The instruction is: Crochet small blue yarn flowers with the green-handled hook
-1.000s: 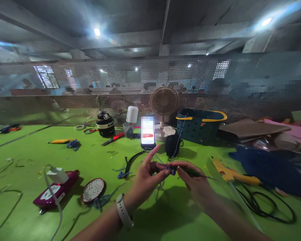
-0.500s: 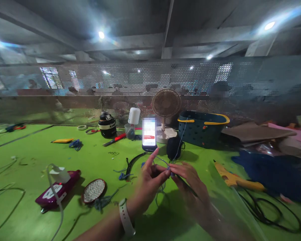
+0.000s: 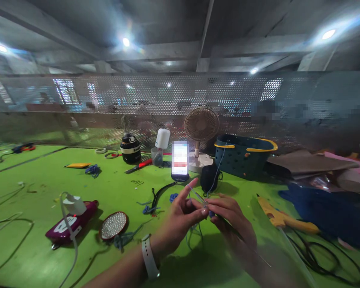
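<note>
Near the middle of the green table, my left hand (image 3: 186, 214) pinches a small piece of blue yarn work (image 3: 211, 213) between thumb and fingers. A blue strand (image 3: 191, 187) runs over its raised index finger. My right hand (image 3: 235, 222) meets it fingertip to fingertip, closed around a slim crochet hook (image 3: 200, 197) whose silvery end points up and left beside the strand. The fingers hide most of the shaft and the stitches. Loose yarn (image 3: 195, 236) dangles below the hands. Behind them sits a dark yarn ball (image 3: 209, 179), a light strand passing in front of it.
A lit phone (image 3: 180, 159) stands ahead, with a fan (image 3: 201, 125) and a blue-green basket (image 3: 243, 158) behind. To the left are a purple power strip (image 3: 69, 228) and a round studded disc (image 3: 114, 226). At right lies a yellow glue gun (image 3: 283, 218) with coiled cable.
The hook's silvery end now shows above my left fingers, and my right hand has turned slightly. The view has shifted a little, so objects sit further right.
</note>
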